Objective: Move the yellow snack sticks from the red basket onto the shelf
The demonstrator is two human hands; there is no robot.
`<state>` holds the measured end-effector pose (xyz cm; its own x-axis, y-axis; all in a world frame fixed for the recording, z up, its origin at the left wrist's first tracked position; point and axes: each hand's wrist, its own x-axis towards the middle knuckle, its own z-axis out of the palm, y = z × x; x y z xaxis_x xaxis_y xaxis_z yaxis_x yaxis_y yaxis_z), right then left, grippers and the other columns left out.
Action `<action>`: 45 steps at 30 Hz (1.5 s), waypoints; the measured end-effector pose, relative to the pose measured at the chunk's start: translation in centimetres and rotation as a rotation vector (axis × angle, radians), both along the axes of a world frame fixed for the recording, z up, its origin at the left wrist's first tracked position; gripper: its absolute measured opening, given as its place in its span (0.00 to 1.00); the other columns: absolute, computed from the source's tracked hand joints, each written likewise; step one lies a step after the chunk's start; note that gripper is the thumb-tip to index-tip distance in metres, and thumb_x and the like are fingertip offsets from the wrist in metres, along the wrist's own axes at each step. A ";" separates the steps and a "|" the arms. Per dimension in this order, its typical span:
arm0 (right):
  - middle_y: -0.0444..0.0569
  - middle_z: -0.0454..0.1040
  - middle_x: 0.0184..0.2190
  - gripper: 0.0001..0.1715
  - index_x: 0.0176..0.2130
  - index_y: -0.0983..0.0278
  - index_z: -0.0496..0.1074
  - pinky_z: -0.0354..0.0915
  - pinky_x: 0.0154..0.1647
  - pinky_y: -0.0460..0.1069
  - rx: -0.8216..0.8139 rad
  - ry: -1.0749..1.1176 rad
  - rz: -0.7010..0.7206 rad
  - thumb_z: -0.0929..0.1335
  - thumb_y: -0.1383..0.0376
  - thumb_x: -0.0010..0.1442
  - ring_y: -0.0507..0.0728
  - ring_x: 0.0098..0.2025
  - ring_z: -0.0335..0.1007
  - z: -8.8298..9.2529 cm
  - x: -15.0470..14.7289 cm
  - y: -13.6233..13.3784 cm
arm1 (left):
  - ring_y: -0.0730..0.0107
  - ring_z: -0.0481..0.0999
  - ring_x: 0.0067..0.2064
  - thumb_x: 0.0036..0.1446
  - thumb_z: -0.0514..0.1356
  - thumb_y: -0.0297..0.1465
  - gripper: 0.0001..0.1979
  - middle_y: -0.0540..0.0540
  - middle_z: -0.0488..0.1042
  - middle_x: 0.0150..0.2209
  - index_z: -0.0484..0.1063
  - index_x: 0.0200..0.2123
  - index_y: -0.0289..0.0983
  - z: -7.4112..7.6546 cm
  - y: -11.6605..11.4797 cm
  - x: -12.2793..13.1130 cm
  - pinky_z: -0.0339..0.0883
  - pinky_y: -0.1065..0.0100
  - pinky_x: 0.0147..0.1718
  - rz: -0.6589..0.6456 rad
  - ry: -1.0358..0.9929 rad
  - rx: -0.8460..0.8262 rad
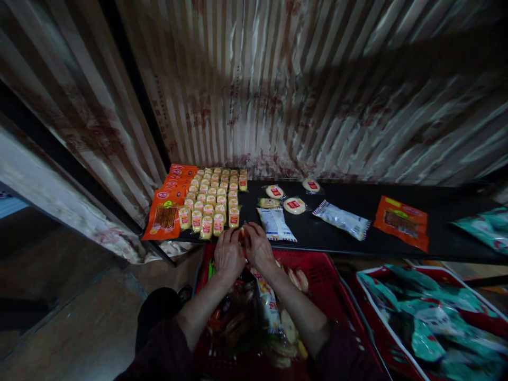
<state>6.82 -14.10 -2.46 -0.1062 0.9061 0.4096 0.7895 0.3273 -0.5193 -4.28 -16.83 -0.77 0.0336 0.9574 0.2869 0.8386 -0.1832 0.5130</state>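
My left hand [229,253] and my right hand [258,246] are close together at the front edge of a black shelf [357,233]. Their fingers are curled around a small snack packet [241,233] pinched between them. Just beyond my hands lie rows of several small yellow snack packets [212,198] with red labels. Orange flat packets [165,214] lie overlapped to the left of those rows. A white and blue packet [275,224] lies right of my hands. Under my forearms a red basket [321,275] holds mixed snack packets.
Three round white packets [294,205] lie on the middle of the shelf, with a white striped packet [342,219] and an orange packet [401,221] further right. A second red basket [432,317] at the right holds teal packets. Striped curtain hangs behind.
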 end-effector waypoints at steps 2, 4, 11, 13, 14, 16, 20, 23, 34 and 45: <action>0.62 0.67 0.54 0.22 0.52 0.69 0.70 0.65 0.56 0.56 -0.021 -0.061 -0.040 0.59 0.70 0.61 0.62 0.56 0.65 -0.3 -0.3 -0.6 | 0.57 0.65 0.57 0.58 0.51 0.22 0.20 0.37 0.69 0.55 0.68 0.53 0.30 -0.5 -0.3 -0.3 0.61 0.57 0.58 -0.002 0.064 -0.004; 0.64 0.66 0.55 0.23 0.54 0.70 0.68 0.65 0.56 0.56 -0.067 -0.116 -0.076 0.60 0.70 0.61 0.63 0.57 0.64 -0.5 -0.6 -0.8 | 0.57 0.65 0.57 0.58 0.51 0.22 0.21 0.37 0.68 0.56 0.67 0.55 0.29 -0.9 -0.5 -0.4 0.63 0.57 0.57 -0.004 0.103 -0.031; 0.63 0.67 0.55 0.26 0.57 0.70 0.65 0.62 0.58 0.57 -0.133 -0.132 -0.165 0.62 0.71 0.58 0.63 0.59 0.62 -0.5 -1.0 -0.5 | 0.60 0.67 0.53 0.58 0.49 0.20 0.19 0.38 0.70 0.51 0.66 0.53 0.31 -1.8 -0.5 -0.2 0.66 0.61 0.52 0.004 0.137 -0.072; 0.62 0.69 0.53 0.26 0.56 0.69 0.65 0.64 0.56 0.56 -0.142 -0.071 -0.149 0.61 0.71 0.58 0.62 0.57 0.65 -0.6 -1.0 -0.4 | 0.61 0.68 0.51 0.58 0.49 0.19 0.18 0.38 0.71 0.48 0.67 0.50 0.32 -2.2 -0.4 -0.1 0.67 0.61 0.50 0.014 0.130 -0.050; 0.61 0.69 0.53 0.26 0.56 0.69 0.65 0.65 0.55 0.56 -0.145 -0.034 -0.139 0.62 0.71 0.58 0.62 0.55 0.66 -0.8 -1.0 -0.4 | 0.62 0.68 0.50 0.58 0.49 0.19 0.17 0.39 0.71 0.47 0.67 0.49 0.32 -2.3 -0.4 -0.1 0.67 0.60 0.50 0.016 0.125 -0.041; 0.61 0.71 0.51 0.26 0.56 0.68 0.65 0.66 0.54 0.57 -0.149 0.046 -0.143 0.62 0.69 0.57 0.62 0.52 0.68 -1.2 -0.9 -0.2 | 0.62 0.69 0.49 0.58 0.48 0.18 0.15 0.40 0.71 0.44 0.68 0.46 0.32 -2.7 -0.3 -0.1 0.67 0.59 0.49 0.010 0.109 -0.030; 0.60 0.72 0.48 0.29 0.57 0.68 0.63 0.67 0.51 0.57 -0.150 0.233 -0.253 0.63 0.63 0.57 0.61 0.48 0.71 -2.0 -0.8 0.2 | 0.62 0.69 0.47 0.57 0.48 0.17 0.15 0.41 0.71 0.42 0.68 0.43 0.33 -3.2 -0.3 0.1 0.67 0.58 0.49 -0.020 0.016 0.003; 0.59 0.72 0.47 0.32 0.59 0.68 0.62 0.68 0.50 0.57 -0.163 0.346 -0.273 0.64 0.62 0.55 0.59 0.45 0.72 -2.5 -0.8 0.5 | 0.63 0.69 0.46 0.56 0.48 0.16 0.15 0.42 0.70 0.41 0.67 0.41 0.34 -3.5 -0.4 0.1 0.68 0.58 0.48 -0.018 -0.079 0.027; 0.58 0.76 0.43 0.40 0.62 0.69 0.55 0.69 0.47 0.56 -0.317 0.625 -0.280 0.65 0.58 0.55 0.61 0.43 0.75 -2.6 -1.0 0.6 | 0.65 0.69 0.49 0.50 0.49 0.14 0.19 0.42 0.69 0.44 0.65 0.44 0.35 -5.1 0.0 -0.3 0.68 0.58 0.52 -0.039 -0.283 0.124; 0.55 0.74 0.43 0.37 0.61 0.66 0.59 0.68 0.44 0.54 -0.201 0.512 -0.202 0.64 0.64 0.53 0.56 0.35 0.72 -1.3 -2.6 3.1 | 0.62 0.68 0.54 0.52 0.47 0.14 0.25 0.38 0.69 0.49 0.64 0.52 0.32 -4.8 1.4 -1.1 0.65 0.57 0.56 0.037 -0.080 0.163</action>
